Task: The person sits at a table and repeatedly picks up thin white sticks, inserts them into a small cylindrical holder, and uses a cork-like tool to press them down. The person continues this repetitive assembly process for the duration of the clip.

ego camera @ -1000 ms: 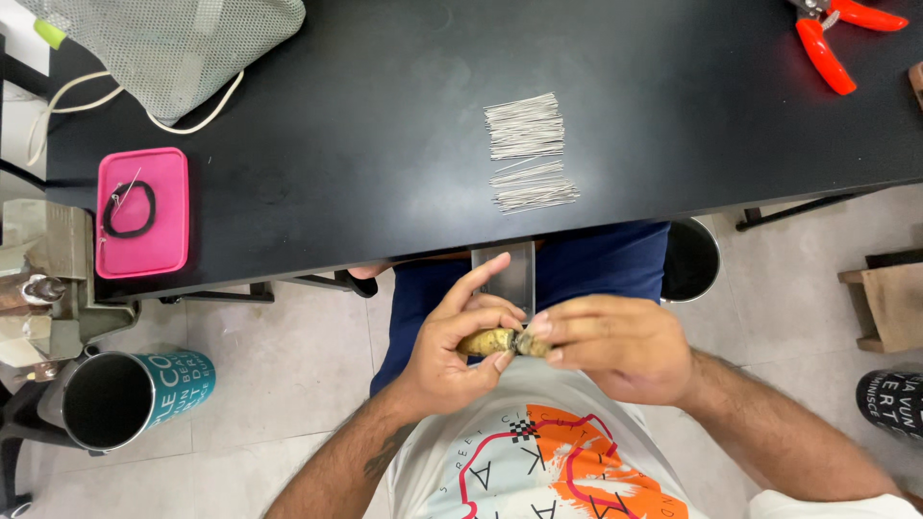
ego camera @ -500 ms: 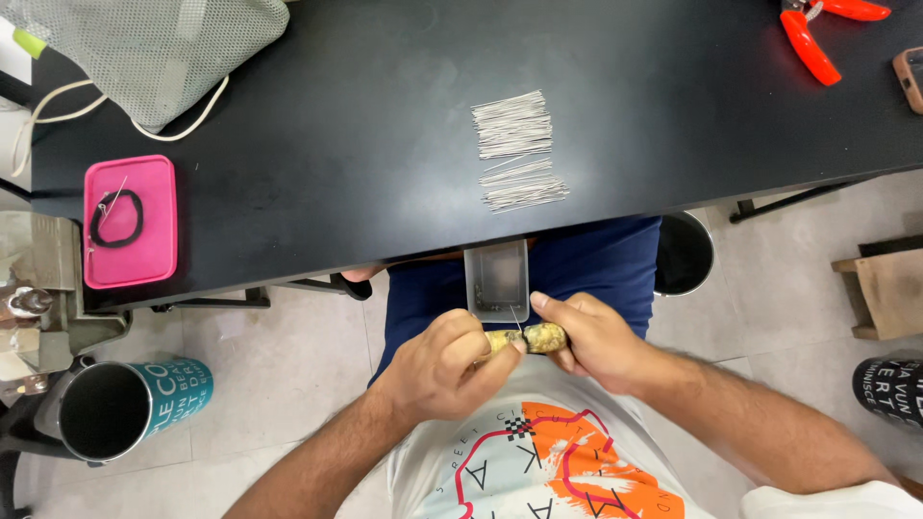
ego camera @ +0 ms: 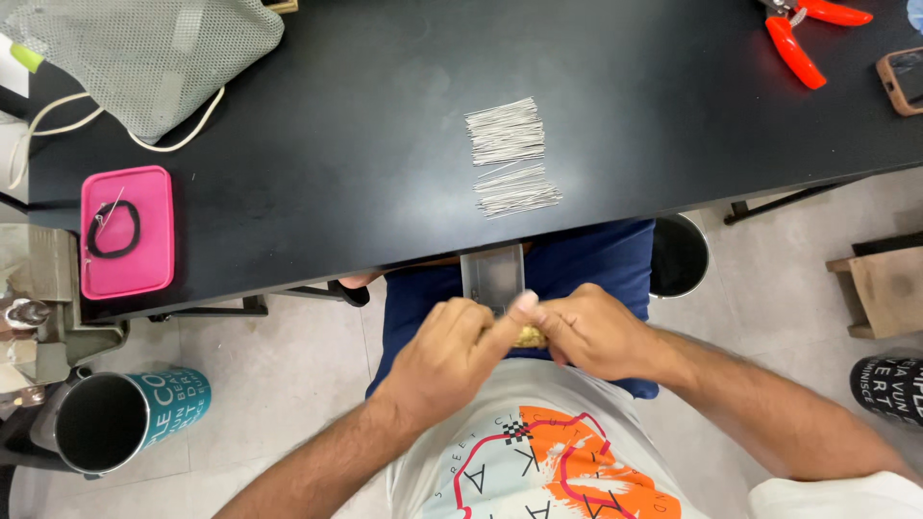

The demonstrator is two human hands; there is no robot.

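Yellowish piece (ego camera: pixel 528 336), one only, sits pinched between both hands over the person's lap, just below the counter (ego camera: pixel 385 115) edge; its long axis runs roughly left to right, though most of it is covered. Left hand (ego camera: pixel 452 360) has its fingers closed narrowly on one end, thumb extended across to the right hand (ego camera: pixel 596 332), whose fingers grip the other end. One small metal tray (ego camera: pixel 493 274) juts out from under the counter edge just above the hands. On the counter: two fanned bundles of thin wires (ego camera: pixel 510 154), one pink rectangular case (ego camera: pixel 127 231) at the left carrying a black loop, one grey mesh bag (ego camera: pixel 154 48) at top left, one pair of orange-handled pliers (ego camera: pixel 803 34) at top right. One teal cylindrical cup (ego camera: pixel 130 418) with pale lettering lies on the floor at lower left.
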